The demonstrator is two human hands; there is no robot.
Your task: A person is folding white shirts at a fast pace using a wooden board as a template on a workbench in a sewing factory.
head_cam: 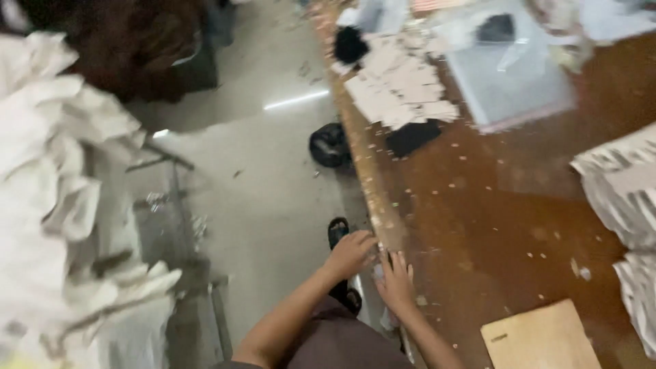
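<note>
Both hands at the near edge of the brown surface (492,225), 6 o'clock in view. My left hand (350,254) curls loosely over the edge, likely to brace; holds nothing I can see. My right hand (396,281) lies flat, fingers spread, empty, among paper scraps (454,183). Tan board (540,338) sits at 4 o'clock, paper stack (400,85) at 12, both untouched.

table (519,225) reddish-brown, flecked with pale scraps | floor (273,178) grey-beige, glossy | paper stack (403,89) at 12 o'clock off-white | board (540,338) at 5 o'clock tan | cloth pile (48,191) at 9 o'clock cream | sandal (337,231) black
</note>
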